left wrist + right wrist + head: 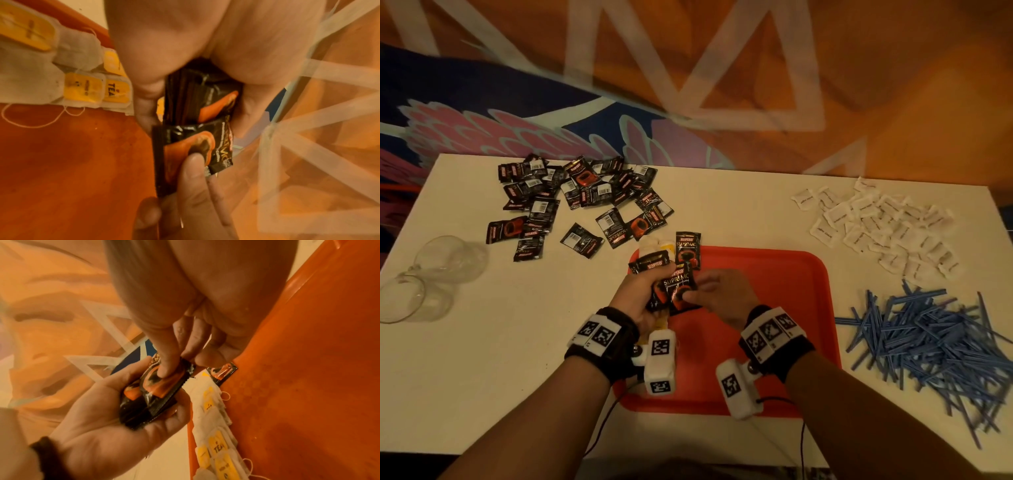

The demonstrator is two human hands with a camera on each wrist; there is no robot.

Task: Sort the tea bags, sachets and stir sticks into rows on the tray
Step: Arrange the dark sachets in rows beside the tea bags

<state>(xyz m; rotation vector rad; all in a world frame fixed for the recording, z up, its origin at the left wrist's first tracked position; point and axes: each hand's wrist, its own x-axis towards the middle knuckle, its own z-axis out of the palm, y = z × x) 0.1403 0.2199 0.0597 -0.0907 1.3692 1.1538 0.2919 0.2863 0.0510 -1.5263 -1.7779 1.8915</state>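
My left hand [642,291] grips a small stack of black coffee sachets [671,287] above the left end of the red tray [774,274]. My right hand [717,291] pinches the top sachet [191,146] of that stack, thumb on its orange cup print. One more black sachet [688,250] lies flat at the tray's far left corner. A row of yellow-tagged tea bags [82,87] lies along the tray's left edge, mostly hidden under my left hand in the head view. The right wrist view shows the tea bags [213,434] and the stack [152,391] in my left palm.
A loose pile of black sachets [571,202] lies at the table's back left. White sachets [876,226] are heaped at the back right, with blue stir sticks [935,346] piled right of the tray. Two clear glasses [431,274] lie at the left edge.
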